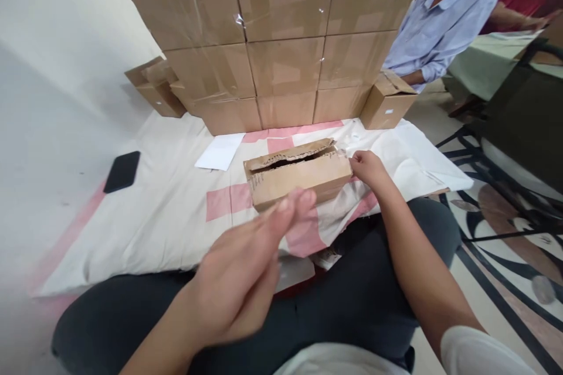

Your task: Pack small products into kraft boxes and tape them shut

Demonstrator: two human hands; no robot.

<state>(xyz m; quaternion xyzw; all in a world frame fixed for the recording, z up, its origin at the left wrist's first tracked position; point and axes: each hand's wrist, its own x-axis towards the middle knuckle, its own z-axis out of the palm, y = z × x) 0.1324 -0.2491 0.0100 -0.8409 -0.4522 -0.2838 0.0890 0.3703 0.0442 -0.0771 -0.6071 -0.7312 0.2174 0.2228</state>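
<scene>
A small cardboard box [303,179] lies on the cloth before me, its top flaps parted along a dark, ragged gap. Clear tape shows at its right end. There, my right hand [367,167] has its fingers curled in against the box's end; exactly what they pinch is hidden. My left hand [248,263] is raised closer to the camera, in front of the box and apart from it. Its thumb and fingers are pressed together, slightly blurred, and anything between them is too small to make out.
Taped cardboard boxes [285,64] are stacked behind. Smaller boxes stand left [160,91] and right [387,102] of the stack. A white paper [220,151] and a black phone [122,171] lie on the cloth [167,222]. A person in a light blue shirt [444,29] is behind at right.
</scene>
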